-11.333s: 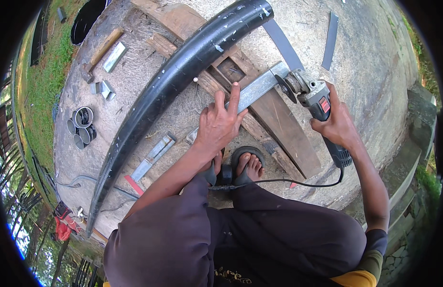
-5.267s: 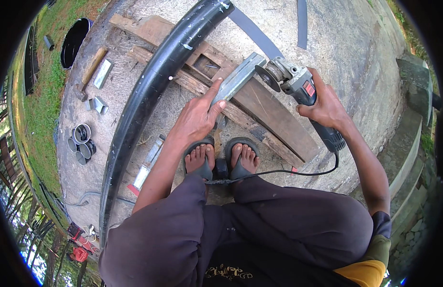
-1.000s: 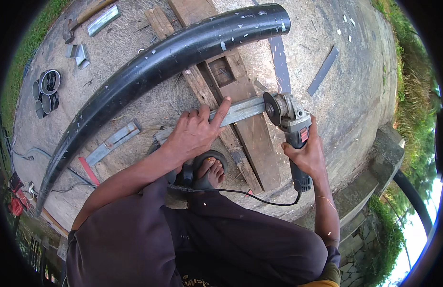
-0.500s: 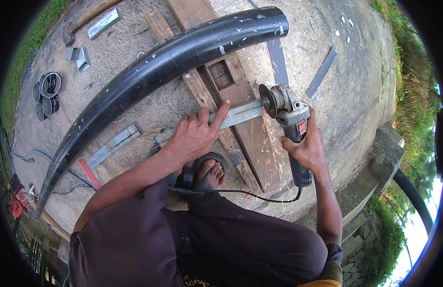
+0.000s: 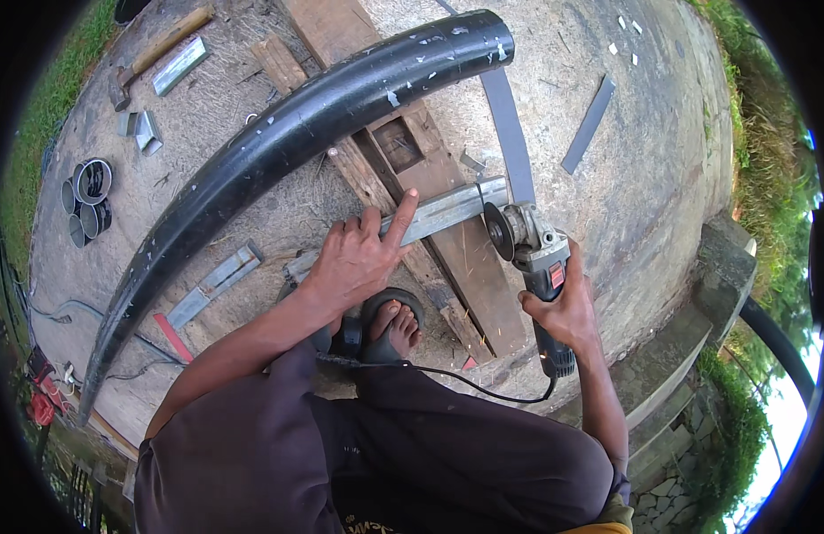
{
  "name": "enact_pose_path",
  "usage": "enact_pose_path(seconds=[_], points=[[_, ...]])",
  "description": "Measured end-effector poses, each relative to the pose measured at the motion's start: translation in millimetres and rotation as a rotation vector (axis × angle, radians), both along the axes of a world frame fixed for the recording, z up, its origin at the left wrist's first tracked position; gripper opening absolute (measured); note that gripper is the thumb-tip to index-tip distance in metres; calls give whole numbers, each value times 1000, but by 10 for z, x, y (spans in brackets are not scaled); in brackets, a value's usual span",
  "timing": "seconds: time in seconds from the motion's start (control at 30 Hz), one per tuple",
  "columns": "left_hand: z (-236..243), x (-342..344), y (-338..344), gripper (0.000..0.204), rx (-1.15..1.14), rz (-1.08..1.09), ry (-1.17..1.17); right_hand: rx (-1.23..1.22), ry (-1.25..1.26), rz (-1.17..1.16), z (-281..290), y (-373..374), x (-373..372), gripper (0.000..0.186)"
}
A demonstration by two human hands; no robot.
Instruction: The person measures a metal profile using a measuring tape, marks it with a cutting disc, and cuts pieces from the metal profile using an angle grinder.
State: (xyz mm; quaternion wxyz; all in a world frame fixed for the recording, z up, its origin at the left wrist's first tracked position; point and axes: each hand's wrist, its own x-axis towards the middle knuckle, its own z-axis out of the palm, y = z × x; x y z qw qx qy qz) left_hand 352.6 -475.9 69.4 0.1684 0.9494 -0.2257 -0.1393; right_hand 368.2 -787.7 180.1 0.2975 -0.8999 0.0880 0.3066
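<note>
My left hand point(image 5: 354, 258) grips a galvanised steel channel point(image 5: 449, 214) lying across weathered wooden boards point(image 5: 474, 294), its index finger extended along the top. A dark line crosses the channel near its far end. My right hand point(image 5: 568, 307) is closed round a black and grey angle grinder point(image 5: 541, 254), whose disc point(image 5: 501, 230) sits just below that marked end; I cannot tell if it touches. A few sparks fall below the disc, and the cord runs back under my knees. A long, curved, tapering black pipe point(image 5: 287, 133) with chipped paint arches over the boards.
On the concrete slab point(image 5: 625, 196) lie a hammer point(image 5: 162, 49), short steel offcuts point(image 5: 180, 64), a group of cylindrical pieces point(image 5: 89, 200), grey strips point(image 5: 588, 123), another channel point(image 5: 211, 285) and cables. The slab's stepped edge point(image 5: 697, 311) drops away at the right; grass borders the left.
The grinder has moved down and toward me from the channel, exposing a dark line across it, and the spark shower of half a second ago has thinned.
</note>
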Motion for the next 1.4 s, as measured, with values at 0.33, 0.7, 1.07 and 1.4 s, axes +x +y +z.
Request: enact_pose_path(seconds=[0.33, 0.7, 1.07, 1.4], points=[[-71, -25, 0, 87, -13, -16, -42, -16, -33, -63, 24, -2, -126, 93], [-61, -27, 0, 85, -58, 42, 86, 6, -41, -77, 29, 81, -27, 92], [-21, 51, 35, 79, -65, -5, 25, -21, -61, -97, -69, -42, -129, 92], [181, 482, 204, 64, -409, 45, 455, -71, -96, -131, -68, -204, -115, 94]])
